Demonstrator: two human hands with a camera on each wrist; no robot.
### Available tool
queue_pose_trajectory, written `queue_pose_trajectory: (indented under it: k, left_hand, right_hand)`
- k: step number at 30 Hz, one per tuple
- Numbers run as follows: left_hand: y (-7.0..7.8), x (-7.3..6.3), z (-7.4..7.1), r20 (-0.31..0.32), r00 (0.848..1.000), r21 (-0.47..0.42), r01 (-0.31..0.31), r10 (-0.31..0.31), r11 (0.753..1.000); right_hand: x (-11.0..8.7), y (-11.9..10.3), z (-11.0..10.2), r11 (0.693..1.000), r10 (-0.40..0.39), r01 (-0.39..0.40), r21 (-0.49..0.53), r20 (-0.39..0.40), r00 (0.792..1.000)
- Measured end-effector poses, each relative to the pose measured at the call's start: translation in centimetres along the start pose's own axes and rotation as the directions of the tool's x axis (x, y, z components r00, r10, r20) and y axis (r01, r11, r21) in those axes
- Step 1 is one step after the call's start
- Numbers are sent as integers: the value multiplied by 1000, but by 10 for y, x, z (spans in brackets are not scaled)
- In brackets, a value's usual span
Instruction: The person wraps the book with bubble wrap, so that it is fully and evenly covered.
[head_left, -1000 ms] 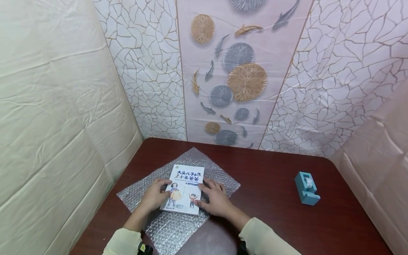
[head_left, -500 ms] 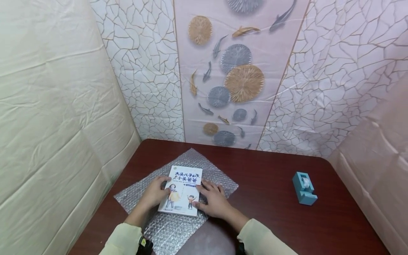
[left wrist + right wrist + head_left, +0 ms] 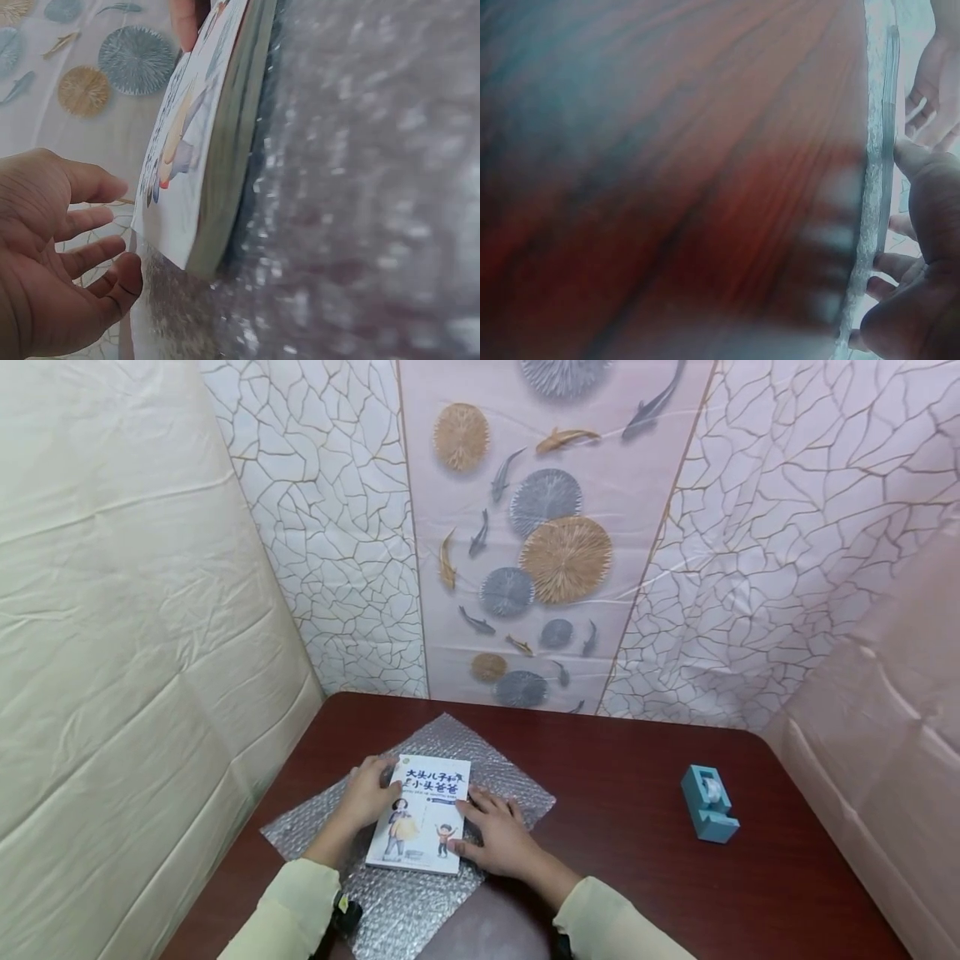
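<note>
A white paperback book (image 3: 422,814) with blue Chinese lettering and two cartoon figures lies face up on a sheet of bubble wrap (image 3: 393,910). Beside its upper left edge is my left hand (image 3: 365,797). The left wrist view shows a gap between the loosely bent fingers (image 3: 97,259) of that hand and the book. My right hand (image 3: 501,837) rests at the book's right edge, thumb over the lower cover and fingers spread towards the wrap. From the right wrist camera, the right thumb (image 3: 911,156) meets the book's edge; most of the cover is out of sight there.
A blue tape dispenser (image 3: 708,806) with a roll of clear tape stands at the right of the dark red-brown table (image 3: 600,777). Patterned fabric (image 3: 566,560) hangs behind the table, with cream padded fabric (image 3: 150,693) along the left side.
My left hand has moved up along the book's left edge, its thumb coming off the cover's middle. Book, wrap and right hand keep their places; the head view has shifted slightly.
</note>
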State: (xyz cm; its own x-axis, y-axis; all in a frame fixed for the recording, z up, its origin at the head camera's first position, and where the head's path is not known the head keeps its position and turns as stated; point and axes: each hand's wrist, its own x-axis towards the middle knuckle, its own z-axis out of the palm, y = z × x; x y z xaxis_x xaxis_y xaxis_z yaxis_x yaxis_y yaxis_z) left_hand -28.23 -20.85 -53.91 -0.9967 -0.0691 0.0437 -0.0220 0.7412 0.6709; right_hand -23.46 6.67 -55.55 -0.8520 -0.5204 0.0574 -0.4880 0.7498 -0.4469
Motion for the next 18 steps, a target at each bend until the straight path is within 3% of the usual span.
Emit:
queue_pose_trajectory:
  k: [9,18]
  left_hand:
    - [-2,19,5,18,1000,62,19,-20,998]
    - [-5,32,9,37,999,76,-34,32,996]
  right_hand:
    - [1,-2,2,1000,-10,10,-6,-8,1000]
    - [1,-1,-1,999,-13,13,-36,1,1000]
